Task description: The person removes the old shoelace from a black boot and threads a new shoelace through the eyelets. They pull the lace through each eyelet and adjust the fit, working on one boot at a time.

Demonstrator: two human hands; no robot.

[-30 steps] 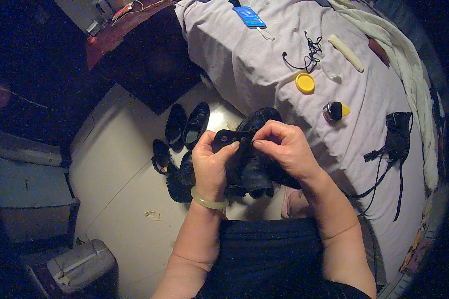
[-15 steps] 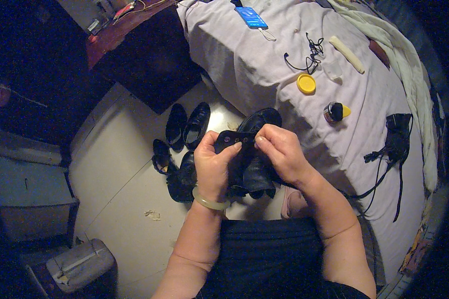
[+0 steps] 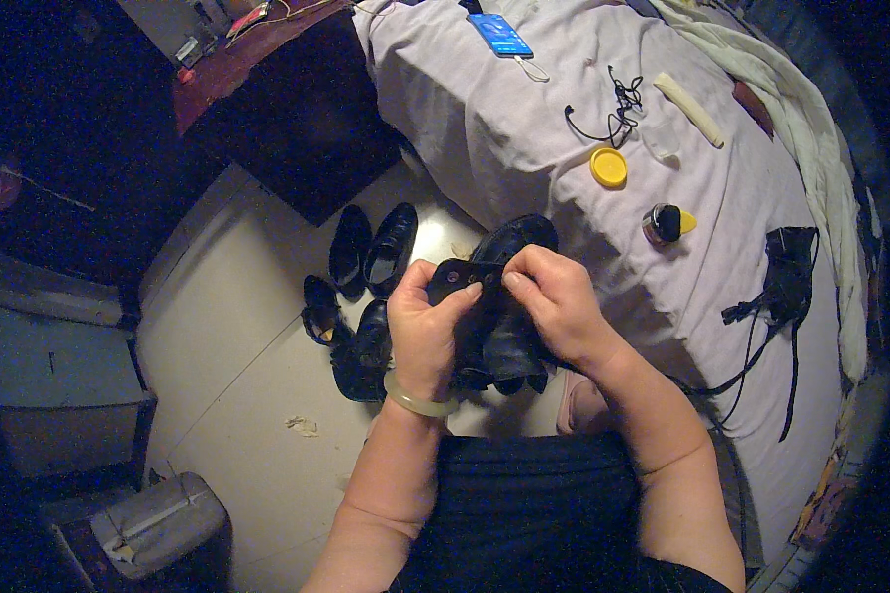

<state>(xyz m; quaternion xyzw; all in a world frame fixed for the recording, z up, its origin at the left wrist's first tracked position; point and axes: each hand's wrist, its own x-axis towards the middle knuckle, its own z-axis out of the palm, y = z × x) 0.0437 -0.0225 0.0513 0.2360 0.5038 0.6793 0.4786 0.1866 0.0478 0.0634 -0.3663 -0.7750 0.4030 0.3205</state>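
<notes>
A black leather boot (image 3: pixel 516 237) is in front of my body, its rounded toe pointing away from me. My left hand (image 3: pixel 422 331), with a pale bangle on the wrist, pinches the boot's eyelet flap (image 3: pixel 451 278) between thumb and fingers. Several round eyelets show along that flap. At its right end my right hand (image 3: pixel 556 301) is closed, thumb against forefinger, gripping the flap's edge; whether a lace end is also in the pinch cannot be made out. Both forearms hide part of the boot.
Black shoes (image 3: pixel 391 247) and another black boot (image 3: pixel 371 341) stand on the tiled floor at left. On the bed (image 3: pixel 524 128) lie a yellow lid (image 3: pixel 608 167), a small jar (image 3: pixel 663 225), black laces (image 3: pixel 776 277), a cable (image 3: pixel 621 114) and a phone (image 3: pixel 499 35). A grey bin (image 3: pixel 163 519) stands lower left.
Both hands keep their hold on the flap. My right thumb and fingers have shifted very slightly left along its edge.
</notes>
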